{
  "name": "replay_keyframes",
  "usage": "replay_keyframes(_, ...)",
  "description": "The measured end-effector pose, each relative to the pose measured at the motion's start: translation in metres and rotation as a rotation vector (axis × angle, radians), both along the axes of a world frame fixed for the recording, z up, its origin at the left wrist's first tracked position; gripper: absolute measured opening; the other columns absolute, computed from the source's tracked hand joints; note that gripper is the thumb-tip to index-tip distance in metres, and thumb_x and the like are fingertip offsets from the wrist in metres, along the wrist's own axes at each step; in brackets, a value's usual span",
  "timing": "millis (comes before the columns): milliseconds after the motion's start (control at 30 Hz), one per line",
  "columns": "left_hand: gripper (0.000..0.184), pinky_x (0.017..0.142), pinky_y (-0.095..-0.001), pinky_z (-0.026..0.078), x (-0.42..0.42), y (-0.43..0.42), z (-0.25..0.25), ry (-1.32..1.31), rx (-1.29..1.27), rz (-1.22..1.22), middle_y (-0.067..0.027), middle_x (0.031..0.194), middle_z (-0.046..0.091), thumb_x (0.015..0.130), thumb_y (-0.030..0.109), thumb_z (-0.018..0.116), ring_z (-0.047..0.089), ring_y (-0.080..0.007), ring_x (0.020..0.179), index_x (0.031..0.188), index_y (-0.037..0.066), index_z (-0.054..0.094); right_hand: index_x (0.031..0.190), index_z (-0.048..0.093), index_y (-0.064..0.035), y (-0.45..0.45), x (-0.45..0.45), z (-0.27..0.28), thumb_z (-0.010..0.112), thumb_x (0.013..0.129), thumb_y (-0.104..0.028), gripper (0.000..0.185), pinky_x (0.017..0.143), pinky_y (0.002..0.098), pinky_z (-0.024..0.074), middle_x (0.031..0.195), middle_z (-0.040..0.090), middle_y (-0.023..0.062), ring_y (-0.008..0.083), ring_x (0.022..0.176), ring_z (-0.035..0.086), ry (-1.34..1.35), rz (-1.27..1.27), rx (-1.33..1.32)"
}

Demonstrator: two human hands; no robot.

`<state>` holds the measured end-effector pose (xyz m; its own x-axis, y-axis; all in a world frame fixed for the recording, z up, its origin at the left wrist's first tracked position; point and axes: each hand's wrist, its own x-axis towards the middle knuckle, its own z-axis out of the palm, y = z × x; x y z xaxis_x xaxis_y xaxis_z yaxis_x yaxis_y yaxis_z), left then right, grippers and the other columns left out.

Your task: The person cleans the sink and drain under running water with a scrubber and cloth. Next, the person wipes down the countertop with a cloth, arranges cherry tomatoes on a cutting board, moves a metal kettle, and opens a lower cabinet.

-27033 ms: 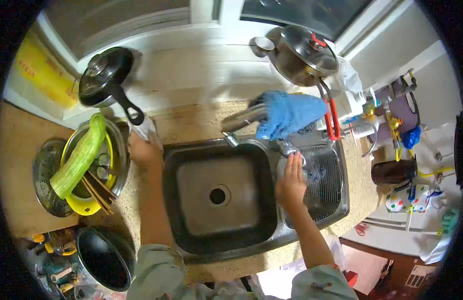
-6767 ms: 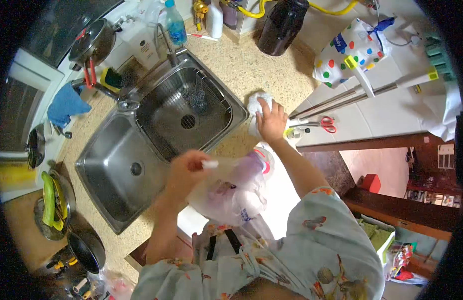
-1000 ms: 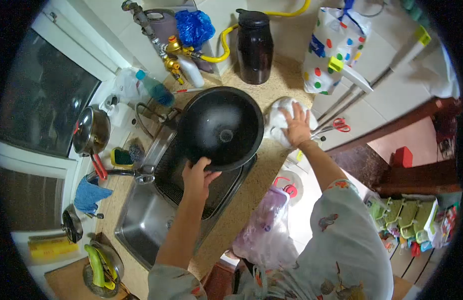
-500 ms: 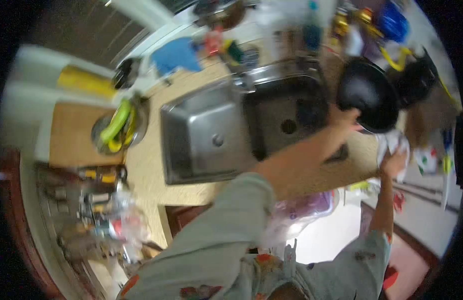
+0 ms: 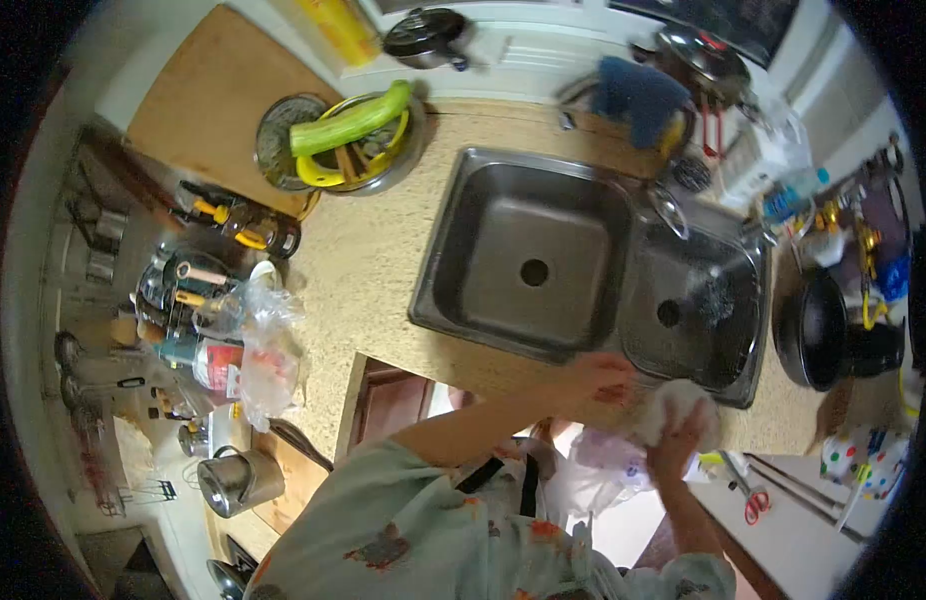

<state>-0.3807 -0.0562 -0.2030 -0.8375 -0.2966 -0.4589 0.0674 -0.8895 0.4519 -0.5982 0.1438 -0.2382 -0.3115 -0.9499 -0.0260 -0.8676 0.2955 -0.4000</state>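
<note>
Speckled bench [image 5: 373, 250], twin sink [image 5: 558, 225] set in. Cloth [image 5: 668, 405] sits at bench's front edge, by the small basin. Right hand [image 5: 679, 440] is on it, forearm angled in from the front, fingers over the cloth; can't tell grip from press. Left hand [image 5: 598, 378] is just beside, near the sink's front rim, forearm across the front edge; blurred, can't tell how open. Black bowl [image 5: 811, 330]: bench's right end. Squash [image 5: 351, 130] on yellow colander [image 5: 321, 178]: back-left corner.
</note>
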Motion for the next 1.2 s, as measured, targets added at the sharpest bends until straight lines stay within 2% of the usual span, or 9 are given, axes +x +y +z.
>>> replay_keyframes(133,0.036,0.089,-0.0364,0.053,0.130,-0.037,-0.008,-0.073,-0.033,0.212,-0.0125,0.112,0.063,0.094,0.020,0.057,0.062,-0.0232,0.103,0.128,0.008,0.051,0.144,0.037,-0.0261,-0.085,0.158,0.037,0.072,0.073,-0.034,0.080,0.108,0.0672,0.0055,0.153,0.009,0.0285,0.0482,0.141,0.008,0.073,0.548,0.157)
replay_keyframes(233,0.033,0.095,-0.0376,0.049,0.208,-0.064,-0.040,-0.033,-1.315,0.283,-0.0115,0.118,0.061,0.097,0.019,0.051,0.059,-0.0234,0.110,0.128,0.007,0.052,0.144,0.040,-0.0209,-0.151,0.275,0.036,0.065,0.075,-0.034,0.074,0.108,0.0696,0.0013,0.153,0.010,0.0279,0.0501,0.141,0.004,0.073,0.880,0.022)
replay_keyframes(300,0.029,0.074,-0.0307,0.054,0.248,-0.095,0.005,-0.297,-0.122,0.547,-0.0075,0.095,0.065,0.093,0.018,0.058,0.063,-0.0186,0.084,0.118,0.004,0.054,0.143,0.040,-0.0105,-0.180,0.353,-0.044,0.062,0.075,-0.035,0.075,0.109,0.0681,0.0044,0.151,0.019,0.0270,0.0524,0.139,0.008,0.000,0.857,-0.256)
replay_keyframes(333,0.027,0.072,-0.0291,0.053,0.269,-0.111,0.025,-0.372,-0.073,0.641,-0.0063,0.094,0.065,0.093,0.018,0.055,0.063,-0.0179,0.083,0.117,0.005,0.054,0.136,0.047,-0.0110,-0.205,0.381,-0.005,0.059,0.078,-0.031,0.063,0.109,0.0670,0.0078,0.145,0.029,0.0265,0.0504,0.137,0.017,0.153,0.934,-0.219)
replay_keyframes(600,0.027,0.086,-0.0379,0.056,0.390,-0.217,0.064,-0.365,-0.181,0.983,-0.0203,0.109,0.060,0.094,0.010,0.047,0.063,-0.0296,0.100,0.119,-0.001,0.045,0.144,0.037,-0.0188,-0.422,0.441,0.029,0.064,0.073,-0.055,0.085,0.109,0.0659,0.0134,0.148,0.029,0.0224,0.0426,0.139,0.021,0.218,0.770,-0.244)
replay_keyframes(667,0.029,0.089,-0.0399,0.055,0.403,-0.230,0.067,-0.357,-0.160,0.982,-0.0230,0.111,0.058,0.095,0.009,0.046,0.062,-0.0322,0.103,0.121,-0.002,0.043,0.144,0.036,-0.0184,-0.435,0.448,0.072,0.061,0.084,-0.027,0.066,0.113,0.0610,0.0047,0.153,0.020,0.0193,0.0369,0.143,0.013,0.038,0.347,-0.029)
replay_keyframes(767,0.037,0.087,-0.0398,0.056,0.406,-0.251,0.055,-0.388,-0.138,0.897,-0.0216,0.113,0.058,0.095,0.008,0.046,0.063,-0.0322,0.100,0.130,0.001,0.037,0.140,0.044,-0.0204,-0.403,0.476,0.042,0.065,0.073,-0.052,0.077,0.107,0.0678,0.0140,0.149,0.029,0.0232,0.0414,0.139,0.022,0.333,0.279,-0.188)
replay_keyframes(967,0.063,0.079,-0.0419,0.058,0.377,-0.312,0.010,-0.352,-0.187,1.033,-0.0179,0.118,0.055,0.095,0.013,0.052,0.064,-0.0324,0.094,0.144,0.014,0.013,0.132,0.053,-0.0324,-0.348,0.457,0.032,0.062,0.075,-0.043,0.059,0.108,0.0657,0.0157,0.146,0.037,0.0148,0.0387,0.138,0.026,0.285,0.817,-0.311)
replay_keyframes(1200,0.045,0.070,-0.0385,0.061,0.376,-0.339,0.021,-0.335,-0.288,1.022,-0.0156,0.109,0.063,0.095,0.022,0.055,0.068,-0.0276,0.088,0.132,0.010,0.031,0.133,0.051,-0.0167,-0.493,0.367,0.012,0.075,0.066,-0.021,0.071,0.112,0.0578,0.0176,0.146,0.033,0.0209,0.0380,0.139,0.025,0.171,0.360,-0.288)
